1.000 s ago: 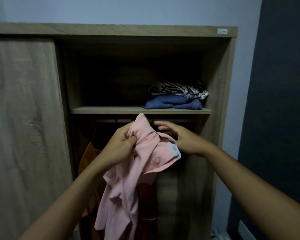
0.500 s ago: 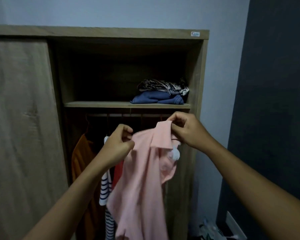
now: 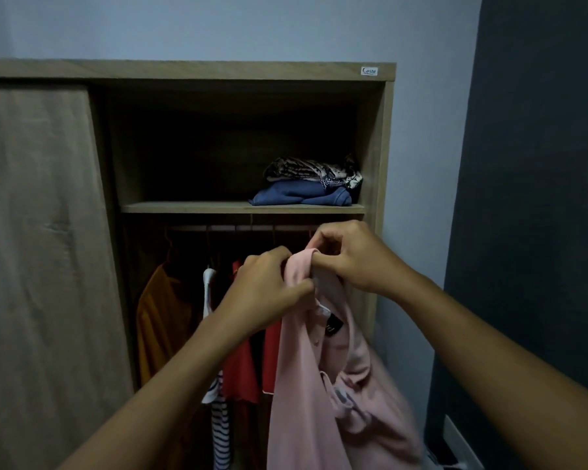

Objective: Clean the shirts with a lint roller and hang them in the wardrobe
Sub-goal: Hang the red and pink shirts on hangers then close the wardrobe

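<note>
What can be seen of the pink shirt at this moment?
The pink shirt looks like soft knit fabric with a collar, a buttoned placket and a dark label inside the neck. It hangs limp and creased in front of the open wardrobe, below the rail. The left hand and right hand both grip its collar. Something white shows at the neck, perhaps a hanger. The lower right part is blurred.

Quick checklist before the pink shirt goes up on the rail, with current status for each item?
1. Both hands gripping the pink shirt at the collar: left hand, right hand: ok.
2. Hanger seated inside the shirt: cannot tell; only a white piece shows at the neck.
3. Hanger hook free to catch the rail: cannot tell, hidden by the right hand.
4. Wardrobe door slid clear of the opening: ok.
5. Room on the rail's right end, beside the red garment: ok.
</note>
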